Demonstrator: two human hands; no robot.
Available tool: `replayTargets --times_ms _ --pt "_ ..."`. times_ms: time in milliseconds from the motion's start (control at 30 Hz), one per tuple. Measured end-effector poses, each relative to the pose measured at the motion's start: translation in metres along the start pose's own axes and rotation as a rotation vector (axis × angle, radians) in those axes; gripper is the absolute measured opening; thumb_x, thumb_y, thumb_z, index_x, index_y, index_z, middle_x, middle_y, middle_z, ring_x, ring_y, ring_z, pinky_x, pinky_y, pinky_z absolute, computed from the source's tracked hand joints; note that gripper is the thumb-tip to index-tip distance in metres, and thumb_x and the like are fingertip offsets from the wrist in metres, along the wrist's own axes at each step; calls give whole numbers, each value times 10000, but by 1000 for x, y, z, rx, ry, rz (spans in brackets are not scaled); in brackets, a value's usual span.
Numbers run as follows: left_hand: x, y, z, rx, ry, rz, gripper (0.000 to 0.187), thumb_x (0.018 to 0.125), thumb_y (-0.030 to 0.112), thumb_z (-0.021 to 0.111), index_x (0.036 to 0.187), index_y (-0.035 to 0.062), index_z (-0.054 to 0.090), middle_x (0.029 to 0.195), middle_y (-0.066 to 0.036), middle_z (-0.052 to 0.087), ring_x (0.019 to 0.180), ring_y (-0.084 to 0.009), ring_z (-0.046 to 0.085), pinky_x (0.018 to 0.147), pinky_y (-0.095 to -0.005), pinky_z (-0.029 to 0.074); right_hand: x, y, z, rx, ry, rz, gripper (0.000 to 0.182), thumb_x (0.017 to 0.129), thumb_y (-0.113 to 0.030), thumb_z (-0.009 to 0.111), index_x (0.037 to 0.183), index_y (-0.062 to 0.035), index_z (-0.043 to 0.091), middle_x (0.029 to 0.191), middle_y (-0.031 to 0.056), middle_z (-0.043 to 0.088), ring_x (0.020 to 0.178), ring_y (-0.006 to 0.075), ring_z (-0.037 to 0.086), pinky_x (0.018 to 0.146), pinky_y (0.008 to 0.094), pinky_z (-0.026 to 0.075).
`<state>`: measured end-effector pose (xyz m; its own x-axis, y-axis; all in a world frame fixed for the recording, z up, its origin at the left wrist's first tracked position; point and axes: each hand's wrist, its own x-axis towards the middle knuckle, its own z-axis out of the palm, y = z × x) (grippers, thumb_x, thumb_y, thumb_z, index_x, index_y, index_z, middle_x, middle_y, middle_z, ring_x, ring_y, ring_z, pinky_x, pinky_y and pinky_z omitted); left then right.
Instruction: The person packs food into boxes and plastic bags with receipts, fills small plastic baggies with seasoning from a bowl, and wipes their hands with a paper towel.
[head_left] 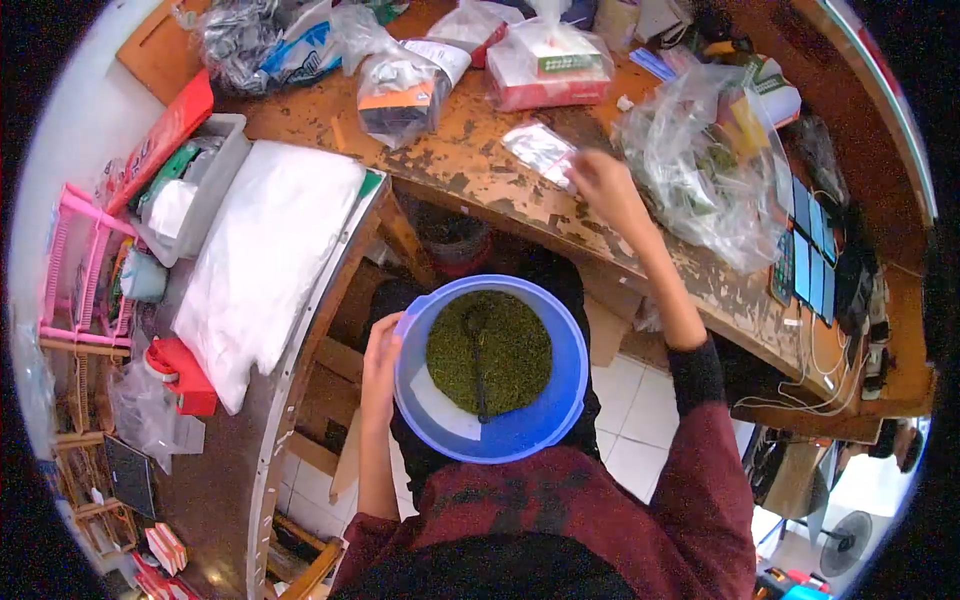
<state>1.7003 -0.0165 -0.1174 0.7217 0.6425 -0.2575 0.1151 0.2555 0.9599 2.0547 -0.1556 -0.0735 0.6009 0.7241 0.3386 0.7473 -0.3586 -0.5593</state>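
Note:
On my lap rests a blue basin (577, 375) with dark green, finely cut dry material (520, 350) inside. A black spoon (479, 370) lies on that material. My left hand (382, 350) holds the basin's left rim, its fingers wrapped against the side. Over the wooden table, my right hand (598, 178) is at the right end of a small silvery-clear packet (538, 148), with its fingers drawn together. Blur hides whether they grip the packet. A large clear plastic bag (700, 160) with some green material in it lies to the right of that hand.
Wrapped boxes (550, 75) and a bagged package (398, 95) stand at the table's back. White plastic sheets (270, 250) cover the left surface, beside a grey bin (225, 150) and a red tape dispenser (190, 378). Several phones (812, 260) with cables lie at the right.

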Motion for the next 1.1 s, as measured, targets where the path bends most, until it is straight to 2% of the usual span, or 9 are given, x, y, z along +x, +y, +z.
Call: replayTargets --times_ms 133,367,467,533,667,733,800,867,1100 --pt "5 7 -6 78 70 165 353 915 241 433 1205 40 414 1200 -112 479 1156 -210 416 1000 -316 268 54 21 36 -459 -57 10 474 726 -284 661 1073 5 516 1090 219 520 1016 369 497 809 442 441" --pt "0 12 -17 224 246 158 367 929 298 390 1234 94 391 1300 -86 396 1239 -207 344 997 -364 279 69 25 41 -434 -223 340 533 627 -292 732 1046 -19 546 1085 196 546 1034 360 508 832 523 422" --pt "6 14 -11 159 292 243 292 912 159 423 1183 50 435 1261 -120 418 1210 -211 371 1014 -339 257 66 44 35 -220 -315 362 376 648 -238 714 942 -34 599 971 173 610 941 335 574 778 485 451" --pt "8 24 -2 337 319 433 229 890 89 435 1107 34 487 1230 -122 441 1170 -213 409 981 -337 311 50 41 33 -60 53 115 251 665 -192 700 858 -50 629 836 144 645 798 330 615 709 418 469" --pt "3 37 36 -35 117 451 164 870 44 448 1012 14 526 1214 -140 456 1145 -225 432 947 -335 367 11 -26 -5 316 260 258 219 707 -186 692 832 -17 631 751 95 647 654 197 603 578 306 461" --pt "3 43 63 -160 -85 379 267 859 35 464 1123 3 476 1228 -146 451 1133 -222 449 958 -336 363 -17 -81 -8 710 220 414 243 750 -240 689 809 -9 638 740 49 628 616 85 552 532 255 452" --pt "2 68 104 -509 -146 328 481 832 79 544 1265 10 346 1240 -129 451 1125 -217 461 941 -328 384 -53 -144 -3 884 150 553 278 762 -163 680 973 -6 591 824 71 629 624 104 564 552 260 465" --pt "10 35 104 -375 -260 381 701 788 131 627 1340 20 209 1269 -111 437 1131 -211 454 930 -322 395 -85 -161 13 1037 -141 476 458 763 -103 669 1114 -5 392 876 101 624 686 118 591 567 240 474" --pt "15 28 98 -805 -152 -43 366 856 282 557 1152 93 456 1146 -145 521 1010 -233 552 804 -344 485 -130 -163 37 219 212 79 146 751 -34 624 889 -14 578 808 128 615 697 205 630 617 282 474"
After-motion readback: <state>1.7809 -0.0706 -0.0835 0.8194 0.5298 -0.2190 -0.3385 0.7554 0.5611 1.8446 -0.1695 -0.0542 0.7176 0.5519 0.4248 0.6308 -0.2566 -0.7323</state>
